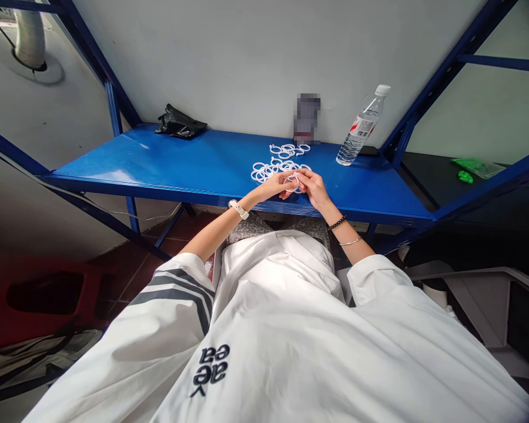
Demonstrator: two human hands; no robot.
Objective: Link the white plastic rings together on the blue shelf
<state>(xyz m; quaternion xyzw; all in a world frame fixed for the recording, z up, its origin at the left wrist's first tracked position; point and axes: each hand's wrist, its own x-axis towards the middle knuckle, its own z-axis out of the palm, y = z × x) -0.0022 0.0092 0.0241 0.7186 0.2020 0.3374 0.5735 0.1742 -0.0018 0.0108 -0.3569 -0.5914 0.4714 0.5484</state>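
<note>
My left hand [277,184] and my right hand [312,185] meet over the near edge of a blue metal shelf [180,161]. Both pinch a small white plastic ring [293,179] held between their fingertips. Just beyond the hands lies a loose pile of several white rings [268,170] on the shelf, with a second small cluster of rings [290,150] farther back. A white watch sits on my left wrist, and bead and metal bracelets on my right.
A clear water bottle [362,128] stands at the back right of the shelf. A crumpled black bag [178,124] lies at the back left. A small blurred dark object [307,117] leans on the wall. Blue rack struts rise on both sides. A red stool [39,294] sits low left.
</note>
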